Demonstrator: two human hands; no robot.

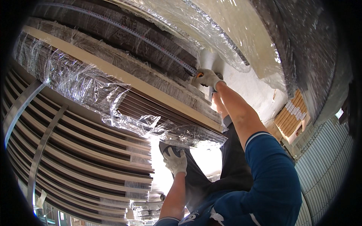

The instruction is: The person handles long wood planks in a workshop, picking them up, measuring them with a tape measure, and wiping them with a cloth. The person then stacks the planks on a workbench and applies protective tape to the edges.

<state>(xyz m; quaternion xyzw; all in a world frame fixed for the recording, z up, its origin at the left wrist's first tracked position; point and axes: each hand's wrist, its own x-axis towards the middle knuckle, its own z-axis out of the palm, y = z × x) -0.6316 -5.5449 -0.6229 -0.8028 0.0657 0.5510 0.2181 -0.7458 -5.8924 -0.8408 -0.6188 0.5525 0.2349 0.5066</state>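
Tape measure reaches the dark boards' edge, beside pale floor.

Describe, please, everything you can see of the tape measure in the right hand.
The tape measure is drawn out in a long, thin, pale bluish-silver blade, metallic-looking, with small red and dark markings. An orange patch of its case shows within the gloved right hand, which covers most of the rest. The blade runs toward the upper left along a dark brown surface, looking curved, perhaps partly from the lens. Whether it touches that surface throughout is unclear.
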